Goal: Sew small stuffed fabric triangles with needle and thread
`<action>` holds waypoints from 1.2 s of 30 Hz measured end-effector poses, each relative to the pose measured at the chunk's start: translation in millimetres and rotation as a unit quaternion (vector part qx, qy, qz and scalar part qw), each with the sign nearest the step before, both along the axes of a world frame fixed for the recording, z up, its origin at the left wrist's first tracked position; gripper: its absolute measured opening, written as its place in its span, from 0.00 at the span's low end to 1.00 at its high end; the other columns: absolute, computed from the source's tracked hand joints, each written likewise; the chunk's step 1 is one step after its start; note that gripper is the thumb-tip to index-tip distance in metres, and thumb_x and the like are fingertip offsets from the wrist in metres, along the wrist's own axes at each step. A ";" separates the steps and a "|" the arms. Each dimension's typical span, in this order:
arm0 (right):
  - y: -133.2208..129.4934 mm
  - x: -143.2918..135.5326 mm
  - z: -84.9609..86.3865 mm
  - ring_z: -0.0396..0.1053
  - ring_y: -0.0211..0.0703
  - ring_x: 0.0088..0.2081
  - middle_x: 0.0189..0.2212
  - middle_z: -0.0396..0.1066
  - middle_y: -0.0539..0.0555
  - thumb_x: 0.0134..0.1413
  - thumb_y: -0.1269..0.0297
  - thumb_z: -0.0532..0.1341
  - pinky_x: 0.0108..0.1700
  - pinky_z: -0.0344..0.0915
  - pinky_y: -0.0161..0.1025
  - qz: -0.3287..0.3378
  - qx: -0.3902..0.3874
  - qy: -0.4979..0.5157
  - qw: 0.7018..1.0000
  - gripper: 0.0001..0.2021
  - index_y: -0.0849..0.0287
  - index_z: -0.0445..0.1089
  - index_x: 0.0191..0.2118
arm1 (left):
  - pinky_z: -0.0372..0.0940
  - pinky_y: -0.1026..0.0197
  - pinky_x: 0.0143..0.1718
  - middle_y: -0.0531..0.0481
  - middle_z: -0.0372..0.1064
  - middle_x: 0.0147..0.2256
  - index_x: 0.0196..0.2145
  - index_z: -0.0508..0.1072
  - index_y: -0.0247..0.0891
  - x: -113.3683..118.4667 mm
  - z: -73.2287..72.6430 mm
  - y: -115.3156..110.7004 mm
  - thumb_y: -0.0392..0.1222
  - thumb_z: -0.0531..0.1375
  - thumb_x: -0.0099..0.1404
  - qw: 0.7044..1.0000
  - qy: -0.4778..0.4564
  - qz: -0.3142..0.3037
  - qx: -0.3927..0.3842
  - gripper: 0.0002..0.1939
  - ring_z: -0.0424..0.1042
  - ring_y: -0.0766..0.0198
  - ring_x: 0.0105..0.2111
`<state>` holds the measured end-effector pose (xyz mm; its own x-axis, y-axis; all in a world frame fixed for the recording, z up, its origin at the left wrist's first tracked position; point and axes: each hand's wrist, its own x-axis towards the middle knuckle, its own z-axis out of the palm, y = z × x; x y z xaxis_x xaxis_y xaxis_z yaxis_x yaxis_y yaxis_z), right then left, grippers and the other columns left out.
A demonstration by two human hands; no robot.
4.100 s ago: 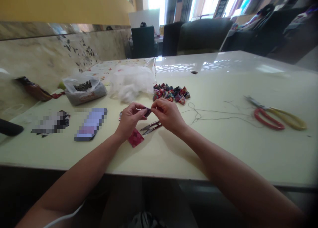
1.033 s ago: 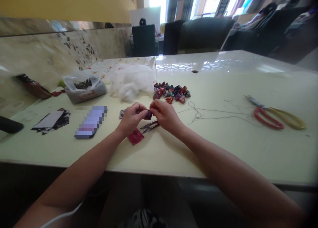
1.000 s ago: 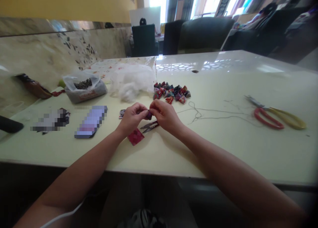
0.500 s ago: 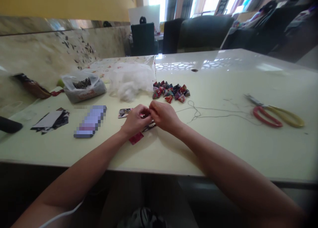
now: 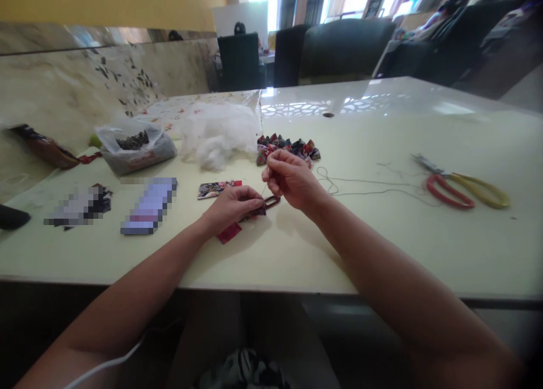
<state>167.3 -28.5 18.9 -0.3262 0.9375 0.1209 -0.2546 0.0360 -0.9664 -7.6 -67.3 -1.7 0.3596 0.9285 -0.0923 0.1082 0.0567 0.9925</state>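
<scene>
My left hand [image 5: 237, 208] is closed, pinching a small dark purple piece of fabric [image 5: 259, 210] between thumb and fingers just above the table. Up and to its right, my right hand [image 5: 292, 177] pinches what looks like a fine needle [image 5: 268, 170], mostly hidden by the fingertips. A faint line of thread runs between the two hands. A brown, loop-shaped object [image 5: 272, 201] lies behind the fabric, partly covered. Beneath my left hand rests a red fabric piece [image 5: 229, 232], and a patterned fabric piece [image 5: 212, 190] lies beyond it. Small stuffed fabric pouches [image 5: 311, 150] are piled behind my right hand.
Loose thread [image 5: 365, 194] trails right toward scissors [image 5: 449, 190] with red and yellow handles. On the left lie a phone [image 5: 148, 205], fabric scraps [image 5: 102, 199] and a bag of dark dried material [image 5: 139, 154]. White stuffing [image 5: 212, 151] sits behind. People sit farther back.
My right hand has moved up and away from my left hand, turning so its pinched fingertips show. My left hand keeps its pinch on the fabric. The view has shifted slightly.
</scene>
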 end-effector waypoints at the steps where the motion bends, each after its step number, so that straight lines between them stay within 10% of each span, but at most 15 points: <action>1: 1.0 2.6 2.1 0.54 0.30 0.17 0.22 0.63 0.43 0.59 0.58 0.59 0.18 0.47 0.31 0.004 -0.015 0.016 1.000 0.12 0.53 0.53 0.33 | 0.66 0.64 0.28 0.47 0.75 0.28 0.31 0.76 0.34 -0.6 0.2 0.2 0.47 0.68 0.56 1.000 -0.005 -0.008 -0.005 0.13 0.71 0.66 0.26; 19: 9.1 11.1 1.9 0.52 0.29 0.17 0.19 0.54 0.40 0.60 0.60 0.60 0.25 0.68 0.35 -0.087 0.006 0.044 0.995 0.11 0.53 0.55 0.34 | 0.69 0.64 0.32 0.46 0.75 0.28 0.30 0.76 0.32 -3.6 0.2 2.2 0.45 0.70 0.56 0.994 -0.085 -0.049 -0.053 0.13 0.73 0.66 0.28; 24: 11.5 9.1 -2.3 0.66 0.34 0.25 0.29 0.65 0.47 0.56 0.61 0.63 0.24 0.66 0.33 -0.132 0.086 -0.093 0.983 0.09 0.54 0.61 0.37 | 0.71 0.61 0.36 0.49 0.74 0.29 0.30 0.75 0.34 -6.1 -3.2 8.5 0.44 0.72 0.52 0.984 -0.161 0.042 -0.063 0.13 0.74 0.66 0.29; 36: -2.9 -11.1 -15.6 0.59 0.34 0.26 0.21 0.64 0.48 0.53 0.63 0.60 0.28 0.55 0.33 -0.024 0.213 -0.272 0.938 0.09 0.61 0.66 0.25 | 0.71 0.60 0.40 0.54 0.71 0.27 0.30 0.71 0.35 -8.5 -3.7 13.4 0.43 0.70 0.53 0.968 -0.207 0.143 0.017 0.13 0.72 0.69 0.29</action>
